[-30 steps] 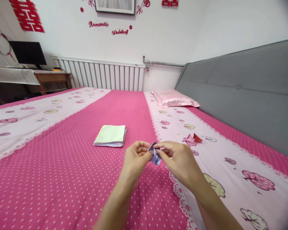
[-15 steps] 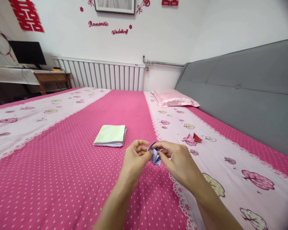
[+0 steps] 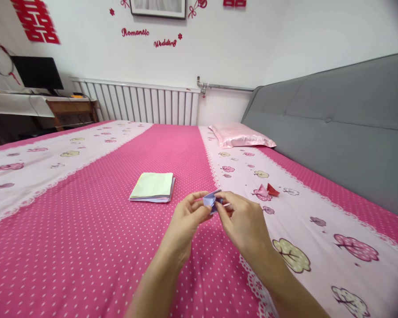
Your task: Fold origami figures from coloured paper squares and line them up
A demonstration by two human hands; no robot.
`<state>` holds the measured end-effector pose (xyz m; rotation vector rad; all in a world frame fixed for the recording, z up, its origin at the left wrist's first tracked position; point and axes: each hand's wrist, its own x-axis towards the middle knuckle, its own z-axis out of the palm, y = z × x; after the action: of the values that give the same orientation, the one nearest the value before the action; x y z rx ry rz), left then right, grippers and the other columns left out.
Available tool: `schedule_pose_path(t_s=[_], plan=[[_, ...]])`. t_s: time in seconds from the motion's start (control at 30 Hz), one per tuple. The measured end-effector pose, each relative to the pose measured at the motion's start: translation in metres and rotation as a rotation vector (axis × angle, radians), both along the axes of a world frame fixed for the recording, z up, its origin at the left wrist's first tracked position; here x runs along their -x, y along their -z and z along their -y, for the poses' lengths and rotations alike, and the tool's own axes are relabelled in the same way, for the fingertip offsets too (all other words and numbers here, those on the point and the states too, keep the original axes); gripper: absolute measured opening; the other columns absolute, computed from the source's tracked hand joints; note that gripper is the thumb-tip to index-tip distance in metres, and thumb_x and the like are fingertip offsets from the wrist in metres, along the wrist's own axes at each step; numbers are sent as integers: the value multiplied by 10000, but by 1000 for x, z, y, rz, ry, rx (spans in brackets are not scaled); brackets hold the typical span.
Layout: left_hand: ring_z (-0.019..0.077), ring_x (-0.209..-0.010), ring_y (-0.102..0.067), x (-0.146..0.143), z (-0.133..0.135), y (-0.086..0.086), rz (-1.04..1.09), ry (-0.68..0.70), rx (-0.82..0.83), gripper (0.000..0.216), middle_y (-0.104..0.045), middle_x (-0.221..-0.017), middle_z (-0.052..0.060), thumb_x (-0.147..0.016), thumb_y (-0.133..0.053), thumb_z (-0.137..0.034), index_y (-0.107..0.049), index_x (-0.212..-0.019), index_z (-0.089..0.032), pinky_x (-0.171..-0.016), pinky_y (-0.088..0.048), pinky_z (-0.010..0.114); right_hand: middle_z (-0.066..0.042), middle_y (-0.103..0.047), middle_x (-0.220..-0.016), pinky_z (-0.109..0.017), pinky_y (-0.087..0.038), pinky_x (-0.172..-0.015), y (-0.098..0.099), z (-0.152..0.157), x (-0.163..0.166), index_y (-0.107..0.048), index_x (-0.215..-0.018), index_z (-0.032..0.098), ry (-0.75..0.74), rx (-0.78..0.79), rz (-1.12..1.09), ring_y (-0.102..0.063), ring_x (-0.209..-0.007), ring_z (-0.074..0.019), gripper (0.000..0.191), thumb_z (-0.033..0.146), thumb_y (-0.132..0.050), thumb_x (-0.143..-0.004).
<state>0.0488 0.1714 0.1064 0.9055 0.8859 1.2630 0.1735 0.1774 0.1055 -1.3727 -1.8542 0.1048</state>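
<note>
My left hand (image 3: 186, 221) and my right hand (image 3: 243, 221) meet above the pink bedspread (image 3: 86, 229), both pinching a small folded lilac paper piece (image 3: 211, 201) between thumbs and fingertips. The paper is mostly hidden by my fingers. A stack of coloured square papers (image 3: 152, 187), pale green on top, lies on the bed just beyond my left hand. Two small folded paper figures, one pink (image 3: 262, 192) and one red (image 3: 272, 190), sit on the lighter strip to the right of my right hand.
A pink satin pillow (image 3: 240, 135) lies at the bed's far end by the grey padded headboard (image 3: 345, 132). A white radiator (image 3: 142, 104) lines the back wall. A desk (image 3: 71, 106) with a dark monitor (image 3: 38, 73) stands at the far left.
Both hands have lifted slightly and moved away from me, and the lilac paper now sits higher between the fingertips, showing less of itself below them.
</note>
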Motion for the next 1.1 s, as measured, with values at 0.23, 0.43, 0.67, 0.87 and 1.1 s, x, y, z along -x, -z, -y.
schedule_pose_path(t_s=[0.23,0.43,0.67,0.87,1.1], plan=[[130,-763,-615,-4,2,-5,-23,-28,-18,392,-678,-857,80,-663,-601,-51,-493,-1036,-106,-758,-452,261,-30,-660,-794,-305,-469,-578,0,5,0,-651,-900,209,93,-39,157,-618,-631,-179,143,181,-556,-795],[123,-667,-620,-2,-3,0,-134,-148,-62,380,-676,-758,38,-631,-525,-5,-484,-989,-127,-665,-466,246,-81,-573,-1114,-324,-499,-711,-2,3,-3,-667,-845,193,-46,-210,218,-579,-937,-217,109,159,-604,-764],[153,-748,-643,4,-4,1,-210,-93,-113,350,-676,-830,71,-677,-503,-15,-462,-1004,-133,-699,-478,274,-31,-658,-910,-291,-502,-765,-1,-3,-7,-673,-922,203,-257,-142,68,-611,-837,-153,218,85,-535,-801],[142,-715,-637,0,-2,0,-190,-201,-155,185,-669,-841,74,-731,-550,-140,-526,-914,-126,-707,-487,274,-45,-676,-868,-291,-506,-738,-1,-4,-7,-685,-891,171,-201,-159,51,-620,-791,-162,208,79,-520,-805],[135,-709,-595,-3,-3,7,-273,-266,-257,181,-638,-753,37,-805,-511,-265,-587,-885,-121,-706,-482,273,-35,-681,-865,-306,-503,-736,0,1,-4,-681,-860,183,-127,-167,87,-619,-785,-167,189,118,-508,-820]])
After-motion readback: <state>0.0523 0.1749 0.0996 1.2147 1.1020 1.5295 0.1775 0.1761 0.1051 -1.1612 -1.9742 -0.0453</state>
